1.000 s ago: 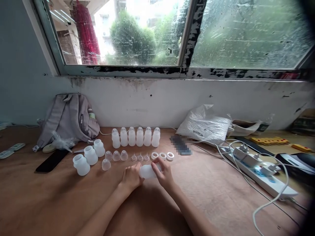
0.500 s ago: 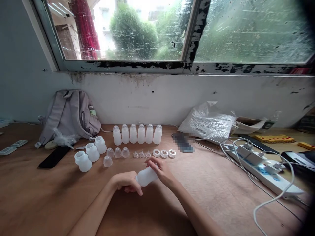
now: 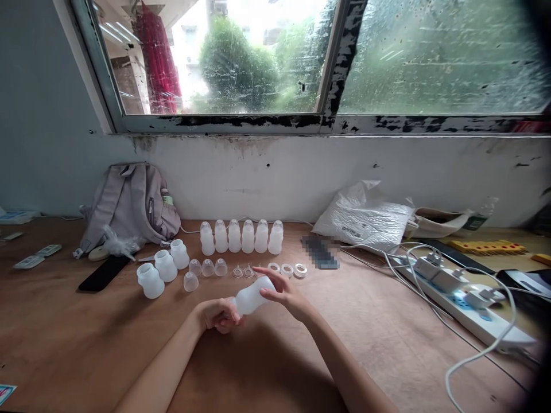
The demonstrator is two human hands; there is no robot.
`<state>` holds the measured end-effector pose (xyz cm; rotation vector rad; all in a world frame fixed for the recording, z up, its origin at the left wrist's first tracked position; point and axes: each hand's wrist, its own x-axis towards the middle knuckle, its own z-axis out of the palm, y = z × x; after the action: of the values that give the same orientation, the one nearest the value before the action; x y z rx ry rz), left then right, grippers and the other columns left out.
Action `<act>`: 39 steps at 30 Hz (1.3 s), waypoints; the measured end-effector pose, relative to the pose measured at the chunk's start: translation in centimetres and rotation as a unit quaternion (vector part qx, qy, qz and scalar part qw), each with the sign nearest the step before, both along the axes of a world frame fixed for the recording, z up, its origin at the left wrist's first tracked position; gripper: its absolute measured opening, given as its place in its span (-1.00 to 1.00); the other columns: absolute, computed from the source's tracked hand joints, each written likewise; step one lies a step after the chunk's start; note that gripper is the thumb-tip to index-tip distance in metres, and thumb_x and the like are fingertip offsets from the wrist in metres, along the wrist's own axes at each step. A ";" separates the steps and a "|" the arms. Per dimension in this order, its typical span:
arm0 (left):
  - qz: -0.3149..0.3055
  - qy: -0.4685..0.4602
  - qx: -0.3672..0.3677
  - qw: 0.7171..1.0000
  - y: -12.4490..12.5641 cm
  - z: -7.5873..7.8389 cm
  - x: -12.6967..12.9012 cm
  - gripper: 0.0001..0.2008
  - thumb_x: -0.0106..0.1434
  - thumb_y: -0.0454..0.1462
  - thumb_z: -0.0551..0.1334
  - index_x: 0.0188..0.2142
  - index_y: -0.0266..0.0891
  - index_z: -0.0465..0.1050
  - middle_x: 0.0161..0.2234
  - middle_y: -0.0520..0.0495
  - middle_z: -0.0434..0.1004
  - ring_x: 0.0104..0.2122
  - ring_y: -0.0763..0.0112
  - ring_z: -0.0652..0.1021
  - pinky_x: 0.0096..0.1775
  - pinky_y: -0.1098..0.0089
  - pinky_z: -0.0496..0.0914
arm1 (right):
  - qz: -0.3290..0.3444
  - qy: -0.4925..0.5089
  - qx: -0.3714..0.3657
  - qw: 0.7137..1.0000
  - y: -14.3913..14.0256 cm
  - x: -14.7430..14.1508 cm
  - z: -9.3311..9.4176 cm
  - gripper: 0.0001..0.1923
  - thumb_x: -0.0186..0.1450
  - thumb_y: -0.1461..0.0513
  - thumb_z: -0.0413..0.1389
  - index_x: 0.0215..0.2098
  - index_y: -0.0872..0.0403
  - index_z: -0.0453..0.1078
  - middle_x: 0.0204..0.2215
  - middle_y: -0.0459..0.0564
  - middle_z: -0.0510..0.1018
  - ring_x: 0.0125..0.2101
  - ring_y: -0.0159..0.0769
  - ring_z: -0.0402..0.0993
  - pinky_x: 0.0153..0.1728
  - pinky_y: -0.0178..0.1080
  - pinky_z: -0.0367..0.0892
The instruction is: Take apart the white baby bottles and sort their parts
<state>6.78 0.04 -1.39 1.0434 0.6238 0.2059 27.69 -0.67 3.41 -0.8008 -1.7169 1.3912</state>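
Observation:
A frosted white baby bottle (image 3: 253, 296) is held tilted above the table, its neck to the left and its base up to the right. The fingers of my left hand (image 3: 219, 314) are curled at the neck and hide the opening. Around the base end, my right hand (image 3: 287, 291) grips with thumb and fingers. Beyond it lie small clear teats (image 3: 237, 271) and white collar rings (image 3: 287, 269), partly covered by my right fingers. Domed clear caps (image 3: 190, 282) sit to the left, beside three uncapped bottles (image 3: 150, 282). Several capped bottles (image 3: 234, 238) stand upright in a row behind.
A grey backpack (image 3: 133, 206) leans at the back left, with a black phone (image 3: 102, 275) before it. On the right are a silver plastic bag (image 3: 364, 213), a power strip (image 3: 482, 312) with plugs, and loose white cables (image 3: 512, 298). A wall and window rise behind.
My left fingers have curled in closer at the bottle's neck, and the thumb no longer points down. My right hand has shifted on the base, showing more of it. The view has tipped slightly.

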 end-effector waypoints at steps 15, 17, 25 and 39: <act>0.031 0.041 0.032 0.998 -0.3 0.0 0.3 -0.82 -0.19 -0.26 0.22 -0.57 -0.34 0.33 -0.70 0.07 0.33 -0.81 0.63 0.22 -0.79 0.55 0.00 | -0.052 0.041 -0.078 0.995 -0.5 -0.2 0.3 -0.60 0.20 0.03 -0.06 -0.05 -0.05 0.30 -0.08 0.04 0.32 -0.20 -0.24 0.32 -0.43 -0.31 0.29; 0.006 0.066 0.061 0.996 -0.4 0.2 0.5 -0.80 -0.16 -0.26 0.23 -0.51 -0.38 0.38 -0.68 0.05 0.36 -0.77 0.60 0.28 -0.75 0.54 0.07 | -0.065 -0.006 -0.121 0.991 -0.4 -0.2 0.1 -0.56 0.21 0.00 -0.10 0.00 -0.04 0.26 -0.25 0.04 0.39 -0.42 -0.30 0.37 -0.61 -0.35 0.23; 0.080 0.086 0.113 0.987 -1.0 1.1 1.3 -0.63 -0.14 -0.30 0.31 -0.28 -0.31 0.34 -0.51 0.05 0.41 -0.63 0.60 0.36 -0.57 0.52 0.24 | -0.125 0.022 -0.061 0.990 0.2 0.0 -0.7 -0.70 0.17 0.07 -0.01 -0.20 0.01 0.37 -0.12 0.00 0.35 -0.24 -0.28 0.37 -0.44 -0.34 0.31; 0.301 0.134 0.298 0.896 1.1 -0.4 1.3 -0.40 0.07 0.18 -0.09 -0.47 -0.34 0.30 -0.56 0.01 0.36 -0.72 0.62 0.29 -0.69 0.55 -0.01 | -0.138 0.148 -0.116 0.972 1.4 0.0 -2.1 -0.72 0.01 0.26 0.05 -0.26 0.02 0.25 -0.45 -0.13 0.36 -0.51 -0.41 0.30 -0.59 -0.38 0.21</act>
<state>8.06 1.14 -1.80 1.4550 1.1755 0.8502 27.70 0.72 1.26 -0.8728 -1.1823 1.4495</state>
